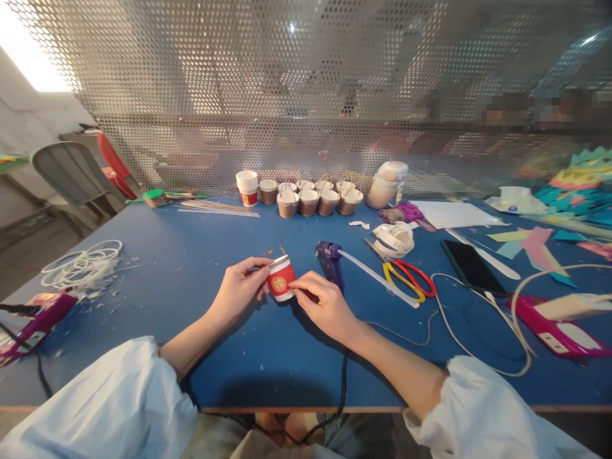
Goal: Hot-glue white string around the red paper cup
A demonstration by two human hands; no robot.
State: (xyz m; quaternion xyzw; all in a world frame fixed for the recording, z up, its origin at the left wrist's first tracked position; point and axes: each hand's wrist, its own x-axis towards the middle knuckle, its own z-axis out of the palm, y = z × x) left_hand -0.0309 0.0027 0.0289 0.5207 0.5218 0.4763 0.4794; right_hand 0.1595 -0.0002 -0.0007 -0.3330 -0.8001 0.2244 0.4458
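A small red paper cup [281, 278] with a gold round emblem is held just above the blue table [191, 268], tilted on its side. My left hand [240, 287] grips it from the left, fingers curled round its rim. From the right, my right hand [321, 302] pinches the cup's lower edge with thumb and forefinger. A purple glue gun [331, 260] lies just behind my right hand, its cord running off the near edge.
Scissors [410, 278] with red and yellow handles, a tape roll [394, 238], a black phone [469, 266] and cables lie to the right. Several brown-wrapped cups [315, 199] and a cup stack [247, 187] stand at the back by a perforated metal screen. White rings [82, 260] lie at the left.
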